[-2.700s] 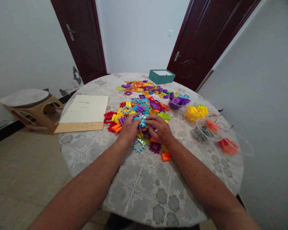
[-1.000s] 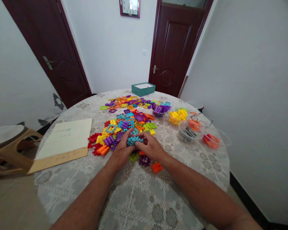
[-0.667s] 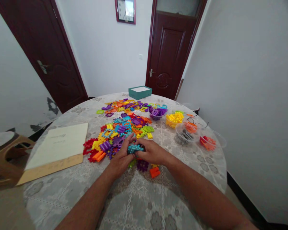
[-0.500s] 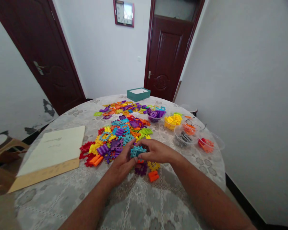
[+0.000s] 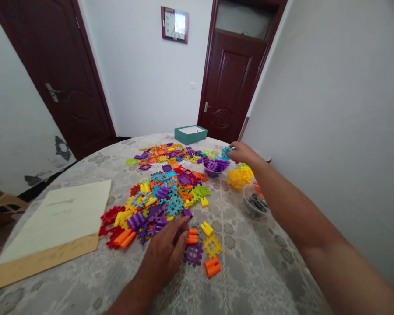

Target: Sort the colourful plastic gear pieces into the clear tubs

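on the near side the left hand (image 5: 170, 245) lies slack beside an orange block (image 5: 192, 239), thumb apart, its grip empty as far as i can see. a stray wrist could scatter the mixed pile (image 5: 156, 212); farther right, the outstretched forearm (image 5: 292, 218), close by the yellow tub (image 5: 238, 187), might tip it. beyond the purple tub (image 5: 214, 173), far right, the right hand (image 5: 245, 153) pinches a blue piece (image 5: 226, 152): flat-looking, toothed, partly hidden by fingers.

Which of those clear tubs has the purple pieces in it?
The leftmost tub; the yellow-filled tub and the grey-filled tub both stand to its right.
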The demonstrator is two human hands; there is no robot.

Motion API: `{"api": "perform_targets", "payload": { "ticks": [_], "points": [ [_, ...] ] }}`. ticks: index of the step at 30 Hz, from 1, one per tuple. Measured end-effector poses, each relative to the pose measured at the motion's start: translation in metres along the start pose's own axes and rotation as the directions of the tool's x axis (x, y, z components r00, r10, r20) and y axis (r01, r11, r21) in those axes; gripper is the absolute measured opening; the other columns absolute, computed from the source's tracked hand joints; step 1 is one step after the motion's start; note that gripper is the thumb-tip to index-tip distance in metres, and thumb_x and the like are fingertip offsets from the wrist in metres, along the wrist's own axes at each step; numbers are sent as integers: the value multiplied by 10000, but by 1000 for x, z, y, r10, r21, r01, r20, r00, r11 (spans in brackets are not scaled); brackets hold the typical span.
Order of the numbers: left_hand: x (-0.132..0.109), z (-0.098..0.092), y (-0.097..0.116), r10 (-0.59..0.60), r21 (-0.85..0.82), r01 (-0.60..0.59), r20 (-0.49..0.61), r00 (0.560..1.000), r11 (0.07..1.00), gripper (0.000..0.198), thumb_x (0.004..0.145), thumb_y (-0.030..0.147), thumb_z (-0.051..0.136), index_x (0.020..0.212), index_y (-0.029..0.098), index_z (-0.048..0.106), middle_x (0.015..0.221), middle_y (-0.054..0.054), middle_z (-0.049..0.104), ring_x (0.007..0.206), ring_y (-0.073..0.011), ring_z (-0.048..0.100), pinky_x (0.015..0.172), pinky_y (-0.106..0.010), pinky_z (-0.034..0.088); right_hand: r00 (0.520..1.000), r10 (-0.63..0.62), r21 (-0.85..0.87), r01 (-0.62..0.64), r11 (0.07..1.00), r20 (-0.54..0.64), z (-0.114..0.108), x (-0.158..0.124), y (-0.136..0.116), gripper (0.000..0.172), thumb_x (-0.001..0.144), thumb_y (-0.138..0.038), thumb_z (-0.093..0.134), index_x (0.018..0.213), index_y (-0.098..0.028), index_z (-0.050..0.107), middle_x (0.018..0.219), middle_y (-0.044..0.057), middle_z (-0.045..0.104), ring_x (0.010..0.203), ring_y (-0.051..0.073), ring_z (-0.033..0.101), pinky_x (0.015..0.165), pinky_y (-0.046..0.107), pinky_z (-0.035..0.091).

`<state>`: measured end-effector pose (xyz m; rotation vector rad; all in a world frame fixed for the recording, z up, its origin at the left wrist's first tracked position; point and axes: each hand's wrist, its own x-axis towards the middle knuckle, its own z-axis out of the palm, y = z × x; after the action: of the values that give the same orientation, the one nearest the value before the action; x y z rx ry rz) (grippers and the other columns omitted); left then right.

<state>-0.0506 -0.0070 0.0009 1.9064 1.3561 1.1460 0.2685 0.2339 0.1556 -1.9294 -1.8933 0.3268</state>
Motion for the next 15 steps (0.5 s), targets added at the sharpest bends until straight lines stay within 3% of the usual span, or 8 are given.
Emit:
{"api": "perform_targets", "payload": {
  "ticks": [3, 6, 11, 15],
  "points": [
    [-2, 5, -8, 83, 122, -86, 28, 996, 989, 341, 964, 381, 576, 1273, 342, 716, 1228, -62, 766, 1135, -291, 724, 1021, -436, 563, 993, 18, -165, -37, 986, -113, 10, 50, 17, 385, 843, -131, 689, 1226, -94, 679, 844, 99, 747, 613, 147, 684, 634, 222, 503],
    [-4, 8, -15, 184, 216, -185, 26, 983, 959, 296, 971, 366, 579, 1229, 352, 724, 1164, -42, 790, 1055, -258, 758, 951, -378, 609, 987, 29, -223, -64, 973, -160, 25, 84, 32, 391, 843, -122, 687, 1231, -76, 692, 940, 146, 763, 749, 184, 729, 755, 248, 520],
    [-7, 8, -18, 325, 307, -311, 6, 946, 900, 265, 1001, 308, 572, 1239, 304, 688, 1111, -15, 799, 966, -179, 777, 854, -257, 628, 977, 60, -261, -114, 959, -207, 45, 119, 49, 489, 870, -171, 669, 1349, -73, 649, 1156, 197, 744, 1025, 258, 720, 887, 298, 518],
    [-8, 8, -16, 357, 327, -349, 37, 933, 878, 276, 1006, 275, 574, 1271, 283, 650, 1119, -19, 790, 986, -157, 770, 875, -222, 612, 984, 35, -311, -89, 946, -175, 61, 135, 56, 375, 875, -205, 667, 1234, -124, 740, 1252, 179, 724, 1155, 270, 673, 951, 297, 489]
  ]
}}
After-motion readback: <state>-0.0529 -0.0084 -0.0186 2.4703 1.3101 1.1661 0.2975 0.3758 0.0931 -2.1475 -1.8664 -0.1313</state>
